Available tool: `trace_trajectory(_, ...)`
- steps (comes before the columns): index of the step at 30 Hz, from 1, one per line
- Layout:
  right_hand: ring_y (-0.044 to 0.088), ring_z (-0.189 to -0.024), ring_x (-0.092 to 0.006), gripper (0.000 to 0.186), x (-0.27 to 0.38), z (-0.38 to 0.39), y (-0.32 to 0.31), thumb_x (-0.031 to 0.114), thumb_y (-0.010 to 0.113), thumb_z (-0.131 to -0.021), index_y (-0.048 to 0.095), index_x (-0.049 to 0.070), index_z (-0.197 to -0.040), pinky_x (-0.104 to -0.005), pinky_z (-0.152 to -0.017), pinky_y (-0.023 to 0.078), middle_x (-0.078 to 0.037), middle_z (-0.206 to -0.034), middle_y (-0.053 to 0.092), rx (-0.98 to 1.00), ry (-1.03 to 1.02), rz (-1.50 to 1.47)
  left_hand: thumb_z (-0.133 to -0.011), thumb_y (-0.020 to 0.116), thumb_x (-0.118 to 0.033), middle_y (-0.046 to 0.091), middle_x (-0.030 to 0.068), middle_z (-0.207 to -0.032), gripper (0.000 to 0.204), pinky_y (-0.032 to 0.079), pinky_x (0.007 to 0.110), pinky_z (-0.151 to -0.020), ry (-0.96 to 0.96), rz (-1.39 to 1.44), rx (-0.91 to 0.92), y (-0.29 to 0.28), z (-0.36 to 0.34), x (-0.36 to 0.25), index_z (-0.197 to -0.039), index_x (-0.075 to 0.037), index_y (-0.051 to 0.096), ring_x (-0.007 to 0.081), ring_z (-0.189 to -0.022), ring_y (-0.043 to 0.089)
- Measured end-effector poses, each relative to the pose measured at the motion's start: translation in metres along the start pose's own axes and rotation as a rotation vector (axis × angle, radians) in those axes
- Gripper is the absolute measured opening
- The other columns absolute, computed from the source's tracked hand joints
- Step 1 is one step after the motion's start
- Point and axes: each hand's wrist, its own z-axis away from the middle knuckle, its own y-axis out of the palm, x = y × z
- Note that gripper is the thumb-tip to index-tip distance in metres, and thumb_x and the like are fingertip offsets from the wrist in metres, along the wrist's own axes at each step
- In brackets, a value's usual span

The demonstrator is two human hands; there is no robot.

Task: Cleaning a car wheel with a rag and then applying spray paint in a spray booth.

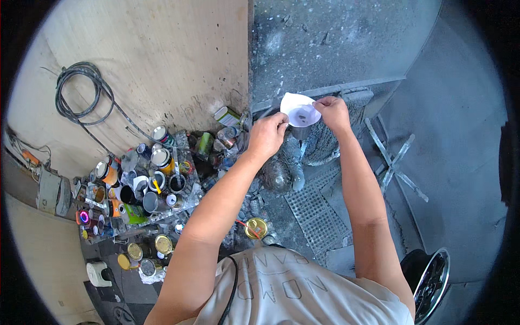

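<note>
Both my hands grip the rim of a white paper paint strainer [295, 103], a cone whose open mouth faces up. Grey shows at the bottom of the cone. My left hand [267, 134] pinches its near left edge, and my right hand [332, 112] pinches the right edge. Directly under the cone is a dark grey cup-like thing [301, 133], its top hidden by the paper. Below that, a paint-crusted, rounded object [277, 174] stands beside a pale, paint-streaked upright piece [297, 176].
A cluttered bench [189, 203] at left holds several paint cans and cups. Nearby are a gold-lidded can [255, 228], a perforated mat [318, 208], a cross-shaped metal stand [391, 162] and a wheel rim [431, 284]. A coiled hose [67, 103] hangs on the wall.
</note>
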Motion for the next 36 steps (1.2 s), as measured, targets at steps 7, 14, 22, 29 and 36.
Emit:
trace_trajectory(7, 0.051, -0.054, -0.0087, 0.035, -0.112, 0.049, 0.0, 0.037, 0.07, -0.099, 0.065, 0.005, -0.085, -0.0248, -0.049, 0.038, 0.001, -0.065, 0.055, -0.053, 0.191, -0.679, -0.094, 0.07, -0.005, 0.076, 0.0129, -0.094, 0.012, 0.056, 0.032, -0.078, -0.055, 0.175, -0.159, -0.035, 0.048, 0.028, -0.104, 0.001, 0.067, 0.0199, -0.087, 0.075)
trace_trajectory(14, 0.071, -0.089, -0.0389, 0.021, -0.389, 0.431, 0.052, 0.02, 0.056, -0.094, 0.073, 0.009, -0.091, -0.0501, -0.076, 0.056, -0.019, -0.098, 0.074, 0.497, 0.314, 0.724, -0.104, 0.058, -0.017, 0.072, 0.0074, -0.083, 0.024, 0.047, 0.027, -0.061, -0.445, 0.095, -0.12, -0.129, 0.257, 0.116, -0.107, 0.003, 0.072, 0.0085, -0.067, 0.058)
trace_trajectory(22, 0.072, -0.1, -0.0372, 0.034, -0.308, 0.749, 0.097, 0.033, 0.064, -0.086, 0.074, 0.005, -0.102, -0.0488, -0.081, 0.056, -0.02, -0.104, 0.075, 1.124, 1.04, 0.322, -0.103, 0.058, -0.029, 0.066, 0.0125, -0.072, 0.033, 0.05, 0.039, -0.065, -0.718, 0.114, 0.497, -0.145, 0.405, 0.18, -0.093, -0.001, 0.073, 0.0225, -0.065, 0.062)
trace_trajectory(29, 0.069, -0.111, -0.0399, 0.055, -0.187, 0.529, 0.166, 0.045, 0.069, -0.089, 0.07, 0.003, -0.124, -0.049, -0.096, 0.054, -0.024, -0.12, 0.072, 0.424, 0.818, 0.226, -0.103, 0.057, -0.028, 0.07, 0.0166, -0.079, 0.035, 0.051, 0.041, -0.07, -0.275, 0.143, 0.93, -0.118, 0.301, 0.226, -0.085, -0.002, 0.072, 0.0292, -0.073, 0.067)
trace_trajectory(36, 0.071, -0.103, -0.0305, 0.052, -0.052, 0.508, 0.125, 0.044, 0.07, -0.093, 0.067, 0.003, -0.125, -0.0412, -0.091, 0.056, -0.017, -0.113, 0.074, -0.083, 0.737, -0.236, -0.097, 0.062, -0.026, 0.072, 0.0225, -0.085, 0.028, 0.054, 0.046, -0.074, -0.014, -0.028, 1.148, -0.104, 0.295, 0.233, -0.095, -0.001, 0.073, 0.039, -0.083, 0.072)
